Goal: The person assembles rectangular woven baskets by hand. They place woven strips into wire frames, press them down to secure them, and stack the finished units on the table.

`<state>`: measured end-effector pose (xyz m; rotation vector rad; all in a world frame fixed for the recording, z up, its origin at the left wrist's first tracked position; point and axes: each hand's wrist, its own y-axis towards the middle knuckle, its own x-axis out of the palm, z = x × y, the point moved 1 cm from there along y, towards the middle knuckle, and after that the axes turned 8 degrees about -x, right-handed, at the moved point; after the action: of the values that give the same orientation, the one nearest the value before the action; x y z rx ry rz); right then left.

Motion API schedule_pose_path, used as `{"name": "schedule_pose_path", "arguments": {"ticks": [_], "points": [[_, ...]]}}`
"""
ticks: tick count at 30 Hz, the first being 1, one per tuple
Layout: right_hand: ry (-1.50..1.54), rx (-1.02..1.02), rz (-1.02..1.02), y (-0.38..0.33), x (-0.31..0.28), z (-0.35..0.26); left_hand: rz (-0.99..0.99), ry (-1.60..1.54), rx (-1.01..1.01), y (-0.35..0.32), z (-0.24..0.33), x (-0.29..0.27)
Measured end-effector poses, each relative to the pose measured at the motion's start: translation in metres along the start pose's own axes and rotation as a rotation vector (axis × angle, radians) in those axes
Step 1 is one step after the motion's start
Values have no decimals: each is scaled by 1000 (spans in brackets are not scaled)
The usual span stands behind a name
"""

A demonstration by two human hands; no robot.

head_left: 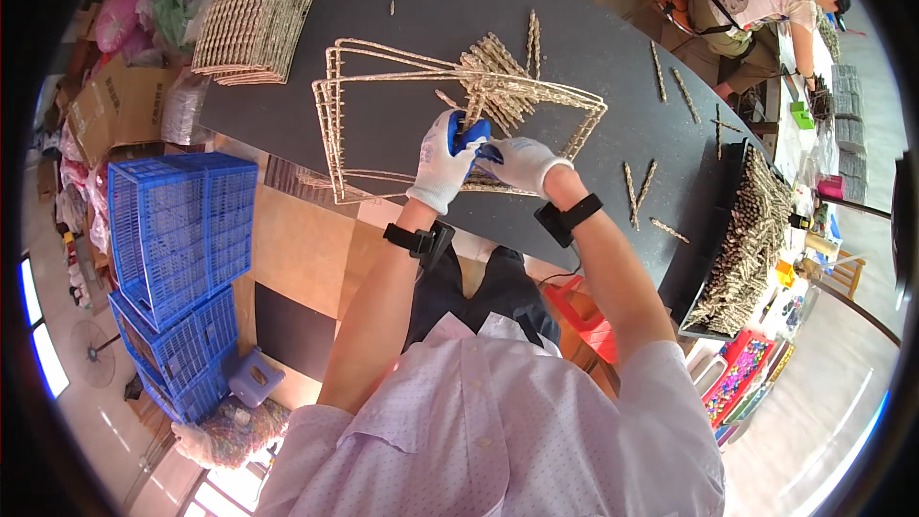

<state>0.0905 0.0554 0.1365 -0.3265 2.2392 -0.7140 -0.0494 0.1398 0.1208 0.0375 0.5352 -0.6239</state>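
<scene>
Both my hands wear white gloves with blue palms and meet over the near side of a dark table. Between and beyond them stand open rectangular frames (330, 124) of twisted, rope-like tan strand. My left hand (444, 158) is closed around a short twisted stick (473, 103) that points up past the blue fingers. My right hand (522, 165) is closed, its fingertips touching the left ones; what it pinches is hidden. A fanned pile of short twisted sticks (503, 77) lies just beyond my hands, seen through and behind the frames.
A stack of similar frames (258, 14) lies at the far left. At right, a black tray (691, 302) holds many sticks; loose sticks (685, 94) are scattered nearby. Blue crates (182, 239) and a cardboard box (124, 105) stand left. Another person (766, 5) works at the far right.
</scene>
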Motion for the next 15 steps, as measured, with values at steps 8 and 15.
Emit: {"name": "schedule_pose_path", "arguments": {"ticks": [8, 15], "points": [[212, -255, -265, 15, -4, 25, -165, -17, 166, 12, 55, -16], [228, -269, -211, 33, 3, 39, -159, -19, 181, 15, 72, -19]]}}
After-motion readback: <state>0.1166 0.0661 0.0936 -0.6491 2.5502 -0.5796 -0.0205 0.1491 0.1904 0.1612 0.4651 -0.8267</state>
